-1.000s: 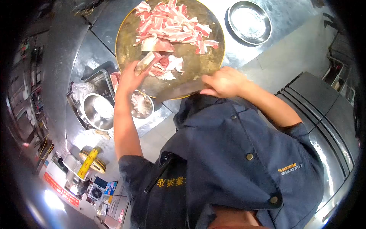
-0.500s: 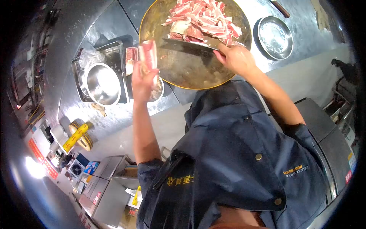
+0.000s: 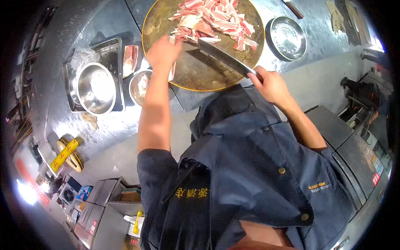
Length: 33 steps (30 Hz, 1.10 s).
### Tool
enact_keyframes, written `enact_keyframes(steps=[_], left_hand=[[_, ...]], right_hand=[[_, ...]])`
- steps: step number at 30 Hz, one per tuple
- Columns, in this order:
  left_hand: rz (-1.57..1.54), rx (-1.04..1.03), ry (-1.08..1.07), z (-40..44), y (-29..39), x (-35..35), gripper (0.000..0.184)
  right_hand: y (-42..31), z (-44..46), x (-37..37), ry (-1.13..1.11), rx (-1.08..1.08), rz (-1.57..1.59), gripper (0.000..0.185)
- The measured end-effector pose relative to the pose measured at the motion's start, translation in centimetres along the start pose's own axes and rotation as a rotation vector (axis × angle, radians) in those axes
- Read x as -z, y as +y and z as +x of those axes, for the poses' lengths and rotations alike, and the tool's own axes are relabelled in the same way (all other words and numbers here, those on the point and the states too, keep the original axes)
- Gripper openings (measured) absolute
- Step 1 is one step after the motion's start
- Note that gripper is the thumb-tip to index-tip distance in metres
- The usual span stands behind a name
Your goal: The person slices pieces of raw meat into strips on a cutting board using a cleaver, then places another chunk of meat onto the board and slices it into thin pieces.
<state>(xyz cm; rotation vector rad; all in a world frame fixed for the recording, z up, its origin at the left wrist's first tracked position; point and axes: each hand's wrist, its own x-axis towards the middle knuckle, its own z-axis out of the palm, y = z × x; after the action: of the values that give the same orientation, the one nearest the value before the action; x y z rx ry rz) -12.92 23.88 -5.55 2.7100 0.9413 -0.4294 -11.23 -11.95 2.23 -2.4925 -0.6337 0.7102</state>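
My right hand [image 3: 271,86] is closed around the handle of a cleaver [image 3: 227,57], whose blade slants up and left over the round cutting board [image 3: 208,79]. At the board's left side, my left hand [image 3: 163,55] is closed on a piece of raw pork belly [image 3: 172,71], mostly hidden beneath the palm. Its fingertips reach the near left edge of a heap of sliced pork [image 3: 221,18], close to the blade's far end.
Left of the board lie another pork piece [image 3: 130,60], a small bowl [image 3: 138,89] with scraps, and a dark tray [image 3: 120,79] carrying a steel bowl [image 3: 96,88] and a plastic bag [image 3: 83,58]. A round metal pan [image 3: 287,38] stands right, below a dark handle [image 3: 294,9].
My left hand has brought the pork piece from beside the board onto it. My right hand has drawn the cleaver back, down and right from the heap. The view has shifted slightly.
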Motion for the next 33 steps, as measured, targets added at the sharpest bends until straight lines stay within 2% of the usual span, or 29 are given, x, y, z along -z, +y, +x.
enact_keyframes(steps=[2, 4, 5, 6, 8, 9, 10, 13, 16, 17, 18, 20, 21, 22, 24, 26, 29, 31, 33], left_hand=[[-0.048, 0.03, 0.008, 0.2, -1.0, -0.3, 0.077], [-0.272, 0.17, 0.097, -0.5, -1.4, 0.2, 0.076], [-0.342, 0.152, -0.021, -1.0, -2.0, 0.7, 0.074], [-0.334, 0.151, -0.02, -1.9, -2.9, -0.2, 0.074], [-0.201, -0.148, 0.2, -2.9, -5.1, -4.0, 0.074], [-0.17, -0.19, 0.228, -3.1, -5.8, -4.6, 0.076], [-0.164, -0.187, 0.224, -3.3, -5.8, -4.4, 0.076], [-0.492, 0.093, 0.024, -3.2, -4.4, -1.4, 0.075], [-0.535, 0.144, 0.089, -3.1, -3.9, 1.3, 0.077], [-0.37, 0.023, 0.182, -3.1, -4.9, 0.0, 0.082], [-0.376, 0.025, 0.185, -3.2, -5.6, -1.2, 0.082], [-0.322, -0.096, -0.174, -4.0, -6.4, -2.9, 0.086], [-0.155, -0.101, -0.167, -5.3, -5.2, -1.3, 0.073], [-0.16, -0.104, -0.168, -6.0, -5.5, -1.4, 0.073], [-0.174, -0.169, 0.189, -7.0, -6.4, -1.7, 0.055], [-0.146, -0.11, 0.21, -9.0, -5.3, -0.4, 0.05], [0.135, -0.395, 0.315, -10.5, -8.1, -4.6, 0.061], [0.033, -0.396, 0.3, -11.9, -8.3, -4.7, 0.061], [-0.116, -0.42, 0.365, -12.8, -7.8, -4.3, 0.06]], right_hand=[[0.1, -0.3, -0.2, -0.002, 0.02, 0.016, 0.03], [0.2, -0.4, -0.7, -0.011, 0.039, 0.04, 0.031], [0.2, -0.2, -1.1, -0.041, 0.032, 0.033, 0.033], [0.1, 0.1, -1.3, -0.071, 0.024, 0.025, 0.035], [-0.7, 1.1, -1.8, -0.057, 0.021, 0.06, 0.037], [-1.1, 1.6, -2.2, -0.056, 0.02, 0.088, 0.039], [-1.4, 2.3, -2.6, -0.062, 0.019, 0.094, 0.039], [-2.3, 5.1, -3.6, 0.0, 0.038, 0.132, 0.039], [-2.7, 5.9, -3.8, 0.126, 0.079, 0.094, 0.037], [-2.8, 5.6, -3.5, 0.121, 0.08, 0.091, 0.037], [-2.7, 5.0, -3.0, 0.109, 0.111, 0.043, 0.036], [-2.5, 3.9, -2.0, 0.093, 0.142, -0.011, 0.035], [-2.3, 3.3, -1.5, 0.025, 0.117, -0.017, 0.034], [-2.0, 3.1, -1.1, -0.036, 0.089, -0.024, 0.033], [-0.7, 2.9, -2.0, -0.058, 0.074, -0.012, 0.033], [0.0, 2.6, -2.8, -0.092, 0.065, 0.006, 0.033], [0.6, 2.6, -3.1, -0.099, 0.1, 0.105, 0.033], [1.5, 2.4, -2.6, -0.146, 0.295, 0.17, 0.033], [1.8, 2.6, -2.0, -0.185, 0.242, 0.118, 0.034]])
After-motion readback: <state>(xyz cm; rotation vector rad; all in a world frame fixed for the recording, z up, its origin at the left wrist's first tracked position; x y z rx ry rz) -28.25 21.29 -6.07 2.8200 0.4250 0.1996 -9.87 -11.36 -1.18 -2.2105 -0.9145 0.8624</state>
